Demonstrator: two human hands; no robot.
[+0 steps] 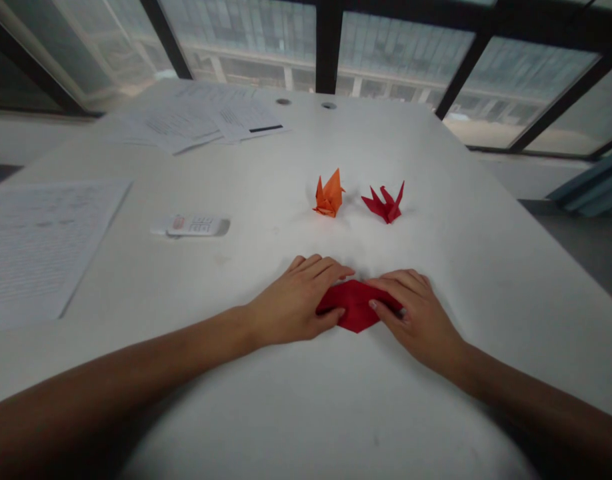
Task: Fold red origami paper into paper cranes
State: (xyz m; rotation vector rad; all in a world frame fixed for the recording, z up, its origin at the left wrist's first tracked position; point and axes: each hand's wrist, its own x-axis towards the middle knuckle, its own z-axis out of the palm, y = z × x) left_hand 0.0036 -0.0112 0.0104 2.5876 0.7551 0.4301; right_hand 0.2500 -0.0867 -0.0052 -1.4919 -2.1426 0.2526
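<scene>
Head view: left hand (299, 300) and right hand (420, 317) grip red paper (355, 305), partly hiding it.

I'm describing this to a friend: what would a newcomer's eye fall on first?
Probably the red folded paper, between the left hand and the right hand just below the picture's center. Next, beyond it on the white table, an orange folded figure and, to its right, a red folded figure.

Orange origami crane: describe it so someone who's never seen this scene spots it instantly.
On the white table, look just beyond the left hand and right hand, which hold folded red paper. There sits the orange origami crane, left of the red origami crane; its orange colour sets it apart.
</scene>
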